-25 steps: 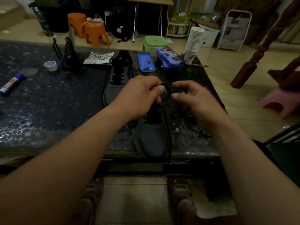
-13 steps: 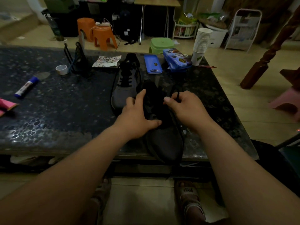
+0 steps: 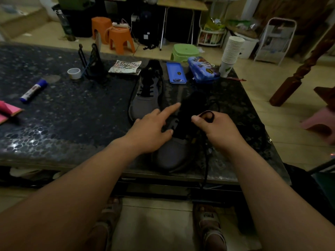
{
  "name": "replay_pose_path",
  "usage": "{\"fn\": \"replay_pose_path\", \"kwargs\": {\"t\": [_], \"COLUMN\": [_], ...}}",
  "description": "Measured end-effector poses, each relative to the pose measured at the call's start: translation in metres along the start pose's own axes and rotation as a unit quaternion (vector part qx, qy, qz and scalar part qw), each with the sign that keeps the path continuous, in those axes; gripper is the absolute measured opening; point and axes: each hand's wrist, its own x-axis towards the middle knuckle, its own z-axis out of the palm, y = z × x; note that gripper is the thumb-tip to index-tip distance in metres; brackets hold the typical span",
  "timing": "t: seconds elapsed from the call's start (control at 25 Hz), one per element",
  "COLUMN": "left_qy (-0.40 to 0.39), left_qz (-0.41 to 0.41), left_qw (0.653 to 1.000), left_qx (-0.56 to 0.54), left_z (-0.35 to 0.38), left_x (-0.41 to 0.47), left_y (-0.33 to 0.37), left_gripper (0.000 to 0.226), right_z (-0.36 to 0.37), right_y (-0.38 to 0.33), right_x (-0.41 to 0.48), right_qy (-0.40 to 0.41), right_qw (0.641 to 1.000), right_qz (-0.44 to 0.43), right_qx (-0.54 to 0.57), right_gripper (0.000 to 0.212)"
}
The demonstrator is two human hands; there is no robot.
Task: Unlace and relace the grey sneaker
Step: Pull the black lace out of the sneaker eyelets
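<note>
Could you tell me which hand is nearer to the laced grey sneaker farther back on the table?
Left. The left hand lies just in front of the laced sneaker, by its toe; the right hand is farther right, across the near sneaker, holding the black lace.

Grey sneaker (image 3: 171,156) upright, toe nearest — black tongue (image 3: 188,113) raised; black lace (image 3: 206,169) trailing loose beside it.

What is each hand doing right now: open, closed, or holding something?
Left hand: open, index finger extended, palm over the near grey sneaker.
Right hand: closed on a loop of the black lace.
</note>
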Motion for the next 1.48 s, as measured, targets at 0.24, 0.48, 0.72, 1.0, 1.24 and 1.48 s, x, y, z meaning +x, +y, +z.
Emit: {"fn": "replay_pose_path", "kwargs": {"t": [0.24,0.48,0.72,1.0,1.24,1.48], "left_qy": [-0.069,-0.051,-0.059,0.076,0.141,0.069], "left_qz": [-0.059,-0.05,-0.022,-0.007,-0.009,0.081], "left_qw": [0.993,0.996,0.996,0.949,0.915,0.993], "left_qx": [-0.071,-0.052,-0.056,-0.307,-0.378,0.051], "left_z": [0.014,0.007,0.003,-0.025,-0.018,0.007], "left_x": [0.019,0.016,0.014,0.023,0.03,0.021], "left_y": [0.016,0.016,0.011,0.025,0.021,0.016], "left_gripper": [0.076,0.063,0.027,0.024,0.016,0.021], "right_z": [-0.003,-0.008,-0.001,0.002,-0.012,-0.013], "right_y": [0.005,0.009,0.021,0.023,0.018,0.011], "right_x": [0.004,0.002,0.0,-0.003,-0.001,0.001], "right_qy": [0.046,-0.04,-0.01,-0.005,-0.001,0.111], "right_qw": [0.994,0.985,0.996,1.0,0.998,0.969], "right_qz": [-0.038,0.108,0.061,0.017,-0.022,-0.065], "right_qx": [-0.094,0.128,0.072,-0.021,-0.066,-0.211], "right_gripper": [0.027,0.021,0.027,0.025,0.023,0.029]}}
